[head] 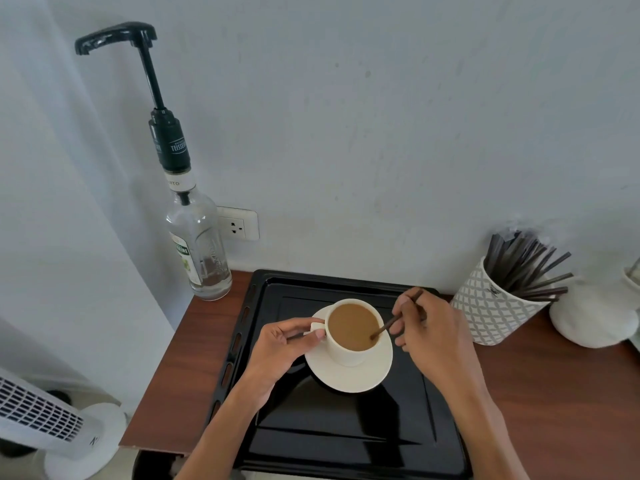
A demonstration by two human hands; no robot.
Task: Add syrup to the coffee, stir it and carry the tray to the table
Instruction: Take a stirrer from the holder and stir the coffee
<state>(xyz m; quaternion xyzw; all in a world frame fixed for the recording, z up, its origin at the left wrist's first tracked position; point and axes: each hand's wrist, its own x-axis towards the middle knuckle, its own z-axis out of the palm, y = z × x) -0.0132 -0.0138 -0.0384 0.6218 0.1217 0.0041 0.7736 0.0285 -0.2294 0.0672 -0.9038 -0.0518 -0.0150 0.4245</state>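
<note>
- Pinching the cup (348, 344) handle, the left hand (277, 355) steadies it on the saucer (349, 377).
- Right hand (433, 337) grips a stirrer (393, 322), tip in coffee (351, 325).
- Both sit on the tray (346, 434).

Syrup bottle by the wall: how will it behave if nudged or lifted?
The syrup bottle probably tips easily: it is tall and narrow, with a long pump raised on top and only a little liquid low down. Likely light for its size, being nearly empty. It looks like clear glass, so probably rigid, smooth and breakable.
</note>
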